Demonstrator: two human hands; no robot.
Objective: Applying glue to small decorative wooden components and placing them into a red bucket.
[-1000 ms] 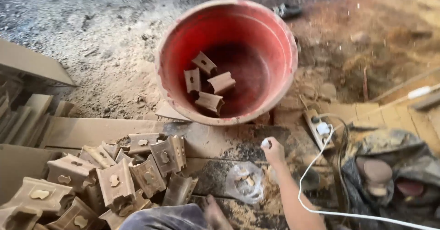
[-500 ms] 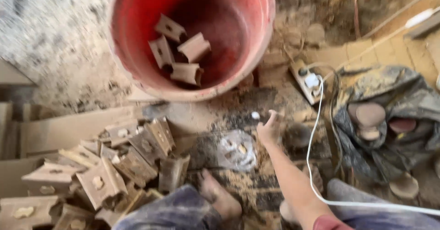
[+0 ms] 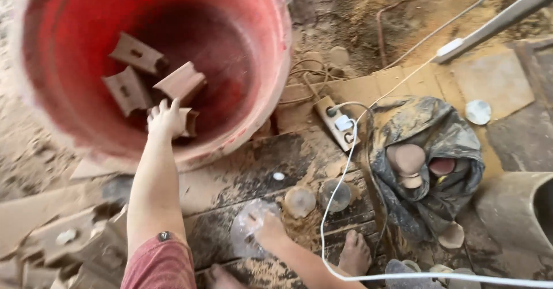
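Both hands busy: left hand (image 3: 165, 119) inside red tub (image 3: 271, 87), right hand (image 3: 266, 227) on plastic bag (image 3: 245, 231).

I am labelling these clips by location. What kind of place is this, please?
Probably a small woodworking workshop on a dirt floor. Cut wooden blocks lie in a red tub, sawdust covers the boards, and a power strip sits on the ground. The left hand reaches into the tub.

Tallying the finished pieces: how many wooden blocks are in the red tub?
4 wooden blocks in the red tub: upper one, left, centre, and one under the left hand at. More may be hidden.
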